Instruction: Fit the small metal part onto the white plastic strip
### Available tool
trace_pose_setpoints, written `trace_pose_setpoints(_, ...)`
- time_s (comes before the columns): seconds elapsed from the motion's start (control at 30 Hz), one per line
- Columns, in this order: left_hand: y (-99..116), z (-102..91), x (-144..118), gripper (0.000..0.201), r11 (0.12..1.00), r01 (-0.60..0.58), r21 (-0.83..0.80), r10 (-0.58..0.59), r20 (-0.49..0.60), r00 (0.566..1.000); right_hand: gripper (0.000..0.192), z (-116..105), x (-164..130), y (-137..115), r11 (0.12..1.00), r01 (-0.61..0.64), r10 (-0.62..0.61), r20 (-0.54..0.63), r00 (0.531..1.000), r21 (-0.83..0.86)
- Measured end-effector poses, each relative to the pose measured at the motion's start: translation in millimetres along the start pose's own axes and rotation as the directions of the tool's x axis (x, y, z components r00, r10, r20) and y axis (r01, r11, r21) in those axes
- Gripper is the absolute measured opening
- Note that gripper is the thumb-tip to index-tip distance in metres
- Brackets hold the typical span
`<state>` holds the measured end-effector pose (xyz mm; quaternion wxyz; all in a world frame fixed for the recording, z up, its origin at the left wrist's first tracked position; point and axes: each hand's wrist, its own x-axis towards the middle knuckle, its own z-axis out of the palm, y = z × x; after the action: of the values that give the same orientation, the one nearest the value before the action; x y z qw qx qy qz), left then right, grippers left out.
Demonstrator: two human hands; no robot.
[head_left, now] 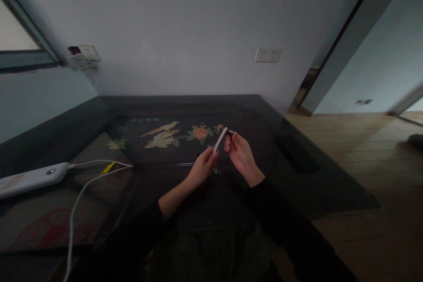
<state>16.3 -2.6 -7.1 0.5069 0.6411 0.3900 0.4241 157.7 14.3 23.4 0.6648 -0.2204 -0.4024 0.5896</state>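
Observation:
My left hand (203,168) grips the lower end of a slim white stick-like object (220,140), which tilts up to the right. My right hand (240,152) pinches a small dark piece at its upper tip; what that piece is stays unclear in the dim light. A small pale item pokes out under my left hand near the tabletop. Both hands hover over a dark glass-topped table (165,110) with a painted bird and flower inlay (172,135).
A white power bank (31,179) lies at the left with white cables (77,198) trailing off the table's front. A dark flat object (297,154) rests on the table's right side. Wall sockets (267,55) sit behind. Wooden floor (363,158) and a doorway lie to the right.

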Motion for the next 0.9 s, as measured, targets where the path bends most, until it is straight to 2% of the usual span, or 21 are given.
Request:
trace_pose_setpoints(0.17, 2, 3.2, -5, 0.032, 1.0, -0.004, 0.026, 0.003, 0.059, 0.998, 0.037, -1, 0, 1, 0.999, -0.007, 0.006, -0.044, 0.999, -0.033)
trace_pose_setpoints(0.37, 5, 4.9, -10, 0.033, 0.998, -0.03, 0.053, 0.023, 0.123, 0.992, 0.036, -1, 1, 0, 1.0, -0.017, 0.018, -0.06, 0.998, 0.019)
trace_pose_setpoints(0.7, 0, -1.1, 1, 0.025, 0.995, -0.062, 0.084, 0.059, 0.045, 0.997, 0.035, 0, -2, -2, 0.999, -0.038, 0.038, 0.028, 0.999, 0.015)
trace_pose_setpoints(0.8, -1, -2.2, 1, 0.025, 0.996, -0.049, 0.07, 0.048, 0.018, 0.999, 0.032, 1, -2, -3, 0.999, -0.037, 0.037, 0.027, 0.999, -0.016)
trace_pose_setpoints(0.9, 0, -1.4, 0, 0.027, 0.999, -0.03, 0.035, 0.028, 0.043, 0.999, 0.034, 1, -2, -4, 0.998, -0.041, 0.041, 0.003, 0.999, -0.058)
